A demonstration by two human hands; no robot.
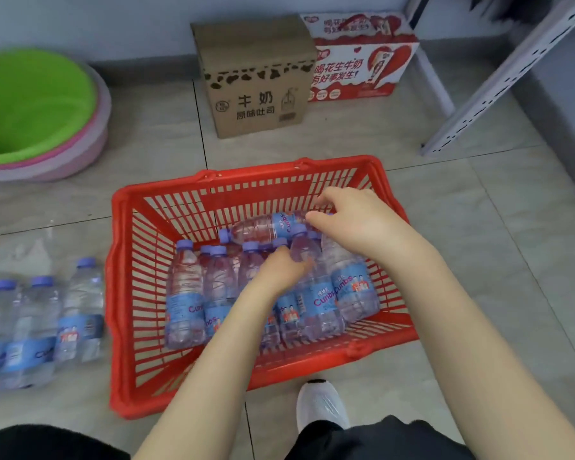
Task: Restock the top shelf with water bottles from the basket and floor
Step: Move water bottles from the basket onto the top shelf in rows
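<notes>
Both hands are down in the red basket [122, 267], which sits on the tiled floor [478, 260] right in front of the person. The left hand [278, 272] has its fingers curled round the shoulder of a standing bottle [306, 252] in the middle of the cluster. The right hand [349, 220] is over by the basket's far right corner, fingers bent down onto the base end of a lying bottle [263, 229] that rests across the caps of the others. More bottles stand packed toward the basket's near edge. A wrapped pack of bottles [37, 327] waits on the floor, just beside the basket's left wall. The shelf frame [512, 81] rises at the far right, with its top shelf out of view.

The lying bottle looks like the one to take first, since it sits on top and pins its neighbours. The right hand wants a full wrap round the body, not a fingertip hold on the end. The left would do better lower down, on the label band, drawing straight up so the tight-packed neighbours don't topple. These thin walls likely give, so a firm grip, no crushing.
</notes>
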